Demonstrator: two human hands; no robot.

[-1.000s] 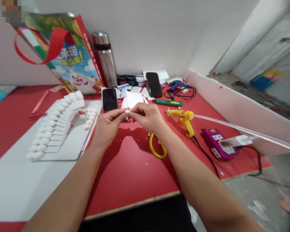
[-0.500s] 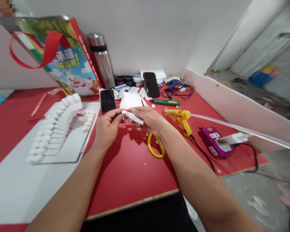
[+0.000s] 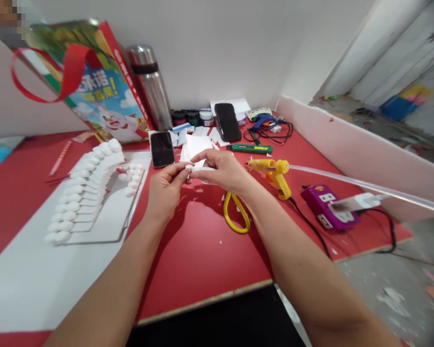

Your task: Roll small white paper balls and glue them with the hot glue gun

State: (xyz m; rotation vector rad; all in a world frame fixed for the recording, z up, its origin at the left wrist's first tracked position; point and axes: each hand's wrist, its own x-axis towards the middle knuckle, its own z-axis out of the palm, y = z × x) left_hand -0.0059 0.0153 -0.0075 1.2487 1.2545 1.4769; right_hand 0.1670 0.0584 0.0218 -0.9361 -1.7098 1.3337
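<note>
Above the middle of the red table, my left hand (image 3: 166, 190) pinches one end of a small, thin white paper-like piece (image 3: 189, 167). The fingers of my right hand (image 3: 224, 169) are closed on the other end, hiding much of it. Whether it is paper or tissue I cannot tell. Beneath my right wrist lies a yellow loop (image 3: 237, 226), perhaps a scissors handle. Left of my hands, a white stepped model (image 3: 110, 185) edged with rounded white pieces rests on a white sheet (image 3: 18, 289).
To the right lie a yellow glue gun (image 3: 271, 168) with a long clear stick and a purple power strip (image 3: 329, 207). Behind my hands are two phones (image 3: 162, 149), a green cutter (image 3: 251, 149) and white scraps (image 3: 198, 144). A steel flask (image 3: 154, 91) stands by a colourful bag (image 3: 112, 101).
My right hand has turned over the white piece and its fingers now cover more of it. My left hand keeps its pinch. The whole view has shifted slightly.
</note>
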